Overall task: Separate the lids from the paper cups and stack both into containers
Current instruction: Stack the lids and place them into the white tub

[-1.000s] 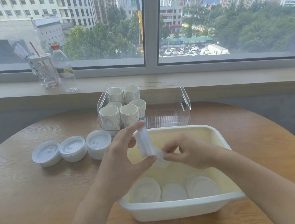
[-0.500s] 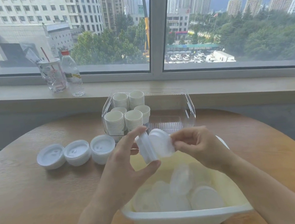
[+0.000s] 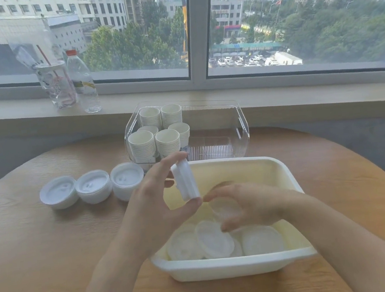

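We hold a short stack of lids [image 3: 186, 183] edge-on in our left hand [image 3: 156, 208], pinched between thumb below and fingers above, over the far left part of the white tub [image 3: 235, 265]. Half a second ago our right hand [image 3: 249, 205] was pressing a lid against that stack; now that lid is no longer there, and the right hand has dropped into the tub, fingers curled down over the loose lids [image 3: 212, 239] lying along its near wall. The hand is blurred, and we cannot tell whether it already pinches one or only reaches; a pale disc under the fingers may be a lid. We judge that one more lid has joined the stack and the next is being fetched, so the lid gathering goes on, with several pieces left in the tub. Three finished lid piles [image 3: 93, 186] sit on the tabletop left of the tub, toward the left edge. The cups [image 3: 155, 136] stand nested in stacks in the left part of the clear bin [image 3: 240, 125] at the far edge, so the cup half looks largely done.
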Available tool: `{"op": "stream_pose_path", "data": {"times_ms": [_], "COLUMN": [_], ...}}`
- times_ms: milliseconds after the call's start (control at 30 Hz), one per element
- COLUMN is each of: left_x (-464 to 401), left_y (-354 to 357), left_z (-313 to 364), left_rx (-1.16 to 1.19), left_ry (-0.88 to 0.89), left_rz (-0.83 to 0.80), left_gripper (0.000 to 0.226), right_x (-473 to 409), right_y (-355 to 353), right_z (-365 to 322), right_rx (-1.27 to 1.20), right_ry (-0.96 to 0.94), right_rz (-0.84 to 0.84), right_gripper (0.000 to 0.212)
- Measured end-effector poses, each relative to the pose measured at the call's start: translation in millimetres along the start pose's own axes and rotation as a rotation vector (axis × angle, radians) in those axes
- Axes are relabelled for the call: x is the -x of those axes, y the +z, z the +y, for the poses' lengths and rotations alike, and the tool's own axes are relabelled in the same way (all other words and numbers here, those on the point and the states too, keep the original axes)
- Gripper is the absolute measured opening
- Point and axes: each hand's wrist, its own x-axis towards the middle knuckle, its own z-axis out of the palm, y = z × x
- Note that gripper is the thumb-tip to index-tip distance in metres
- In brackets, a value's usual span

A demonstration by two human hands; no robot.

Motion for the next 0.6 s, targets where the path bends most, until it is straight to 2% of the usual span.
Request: {"op": "stream_pose_path", "data": {"times_ms": [67,133,233,367,600], "left_x": [1,1,1,0,-1], "left_y": [0,0,-1,-1,-1], "left_z": [0,0,0,0,1], "left_rx": [0.004,0.010,0.017,0.018,0.017], "left_ry": [-0.008,-0.011,-0.007,0.001,0.005], "left_rz": [-0.008,-0.009,-0.012,-0.014,-0.011], "left_gripper": [0.079,0.079,0.079,0.079,0.080], "right_x": [1,2,0,-1,2], "right_y": [4,4,0,-6,-11], "right_z": [-3,-4,-3,-1,-3], "right_rx": [0.061,0.047,-0.036,-0.359,-0.580], "right_ry": [0.030,0.048,0.033,-0.046,-0.204], "right_rz": [-0.118,-0.128,0.021,0.311,0.498], "right_gripper": [0.071,0.064,0.045,0.034,0.021]}}
